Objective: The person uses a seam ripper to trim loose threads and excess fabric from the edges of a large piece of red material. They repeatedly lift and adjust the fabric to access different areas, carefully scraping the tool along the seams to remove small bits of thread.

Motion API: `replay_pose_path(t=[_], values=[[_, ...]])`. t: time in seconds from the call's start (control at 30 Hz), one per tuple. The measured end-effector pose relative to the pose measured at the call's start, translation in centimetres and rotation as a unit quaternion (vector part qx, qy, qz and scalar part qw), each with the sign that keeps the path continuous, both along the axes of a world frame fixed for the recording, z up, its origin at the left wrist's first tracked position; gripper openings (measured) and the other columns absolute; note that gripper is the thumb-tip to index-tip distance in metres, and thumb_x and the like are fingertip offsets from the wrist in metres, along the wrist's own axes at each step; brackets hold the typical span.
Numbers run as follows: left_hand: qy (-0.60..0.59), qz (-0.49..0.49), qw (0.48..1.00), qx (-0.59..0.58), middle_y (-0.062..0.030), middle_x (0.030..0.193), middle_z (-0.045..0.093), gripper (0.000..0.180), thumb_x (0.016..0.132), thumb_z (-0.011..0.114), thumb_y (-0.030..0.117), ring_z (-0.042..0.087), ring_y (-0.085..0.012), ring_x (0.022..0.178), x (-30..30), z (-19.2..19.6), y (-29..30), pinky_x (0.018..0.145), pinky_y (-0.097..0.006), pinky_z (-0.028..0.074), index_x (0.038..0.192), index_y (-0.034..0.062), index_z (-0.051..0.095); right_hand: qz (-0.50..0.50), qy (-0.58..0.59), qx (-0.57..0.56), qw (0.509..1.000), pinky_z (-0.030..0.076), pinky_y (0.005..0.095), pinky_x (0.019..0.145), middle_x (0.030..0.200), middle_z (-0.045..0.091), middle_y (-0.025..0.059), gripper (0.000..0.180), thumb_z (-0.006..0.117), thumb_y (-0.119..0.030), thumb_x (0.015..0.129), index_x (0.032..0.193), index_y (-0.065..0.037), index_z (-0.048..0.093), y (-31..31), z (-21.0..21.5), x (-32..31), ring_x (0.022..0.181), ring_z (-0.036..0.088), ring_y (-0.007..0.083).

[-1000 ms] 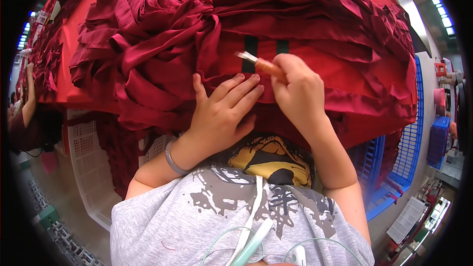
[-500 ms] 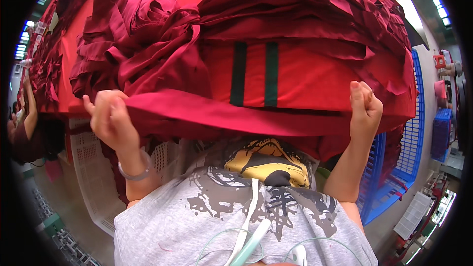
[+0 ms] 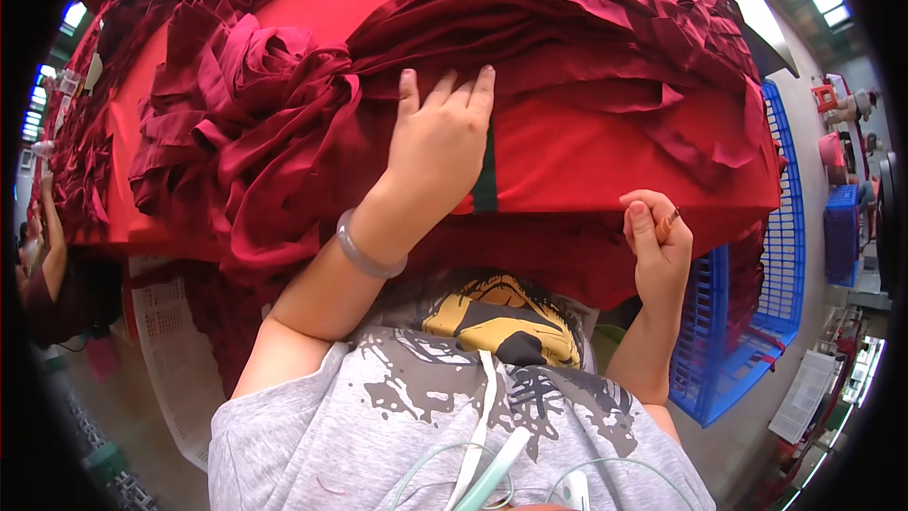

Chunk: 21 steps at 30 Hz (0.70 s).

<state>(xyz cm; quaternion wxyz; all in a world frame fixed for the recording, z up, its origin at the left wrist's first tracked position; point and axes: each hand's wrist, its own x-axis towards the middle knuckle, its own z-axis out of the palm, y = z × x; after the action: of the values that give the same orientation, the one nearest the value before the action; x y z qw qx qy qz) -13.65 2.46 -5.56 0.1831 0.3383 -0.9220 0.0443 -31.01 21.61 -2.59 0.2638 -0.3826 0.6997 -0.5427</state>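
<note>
Red table (image 3: 397,0) — left hand (image 3: 437,147) spread flat on striped garment (image 3: 605,156), right hand (image 3: 659,251) pinching its edge.

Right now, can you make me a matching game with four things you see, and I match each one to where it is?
Things:
1. left hand
2. right hand
3. blue basket
4. bracelet

Places:
A. on the left wrist
B. stands at the right end of the table
C. flat on top of the red cloth pile
D. at the front edge of the cloth, pinching a small orange tool

Right pairs: 1-C, 2-D, 3-B, 4-A
</note>
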Motion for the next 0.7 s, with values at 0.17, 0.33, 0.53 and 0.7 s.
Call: replay_pose_path(t=[0.17,0.33,0.53,0.7], values=[[0.095,-0.058,0.994,0.019,0.0001,0.083,0.060,0.031,0.080,0.072,0.021,0.056,-0.0197,0.088,2.3,2.8,1.5,0.109,-0.057,0.026,0.110,0.0143,0.068,0.023,0.037,-0.095,0.995,0.027,0.0222,0.051,0.065,0.049,-0.0015,0.031,0.057,-0.008,0.095,0.066,-0.002,0.050,1.7,-1.3,-1.3,0.056,0.037,0.0035],[0.083,-0.227,0.939,0.247,-0.0023,0.071,0.056,0.010,0.076,0.075,0.018,0.057,-0.0212,0.074,5.9,6.2,0.4,0.098,-0.044,0.039,0.082,0.0101,0.071,0.145,-0.259,0.048,0.954,0.030,0.0234,0.046,0.075,0.060,0.0079,0.041,0.049,-0.035,0.101,0.083,0.000,0.064,-1.0,-1.6,1.5,0.052,0.044,0.0081],[0.153,-0.310,0.835,0.428,-0.0039,0.076,0.064,0.017,0.062,0.079,0.008,0.064,-0.0197,0.077,9.6,7.8,-0.4,0.104,-0.044,0.031,0.071,0.0045,0.065,0.169,-0.470,-0.221,0.838,0.044,0.0265,0.050,0.109,0.063,0.0186,0.065,0.037,-0.056,0.100,0.142,-0.007,0.040,-6.6,-0.9,2.1,0.063,0.059,0.0180],[0.339,-0.258,0.795,0.431,-0.0040,0.056,0.048,0.028,0.070,0.072,0.019,0.046,-0.0159,0.053,12.9,5.4,-0.3,0.094,-0.043,0.040,0.061,0.0040,0.051,0.061,-0.423,-0.476,0.768,0.052,0.0378,0.084,0.109,0.065,0.0167,0.053,0.042,-0.045,0.101,0.128,-0.001,0.052,-4.6,2.6,-9.2,0.093,0.064,0.0255]])
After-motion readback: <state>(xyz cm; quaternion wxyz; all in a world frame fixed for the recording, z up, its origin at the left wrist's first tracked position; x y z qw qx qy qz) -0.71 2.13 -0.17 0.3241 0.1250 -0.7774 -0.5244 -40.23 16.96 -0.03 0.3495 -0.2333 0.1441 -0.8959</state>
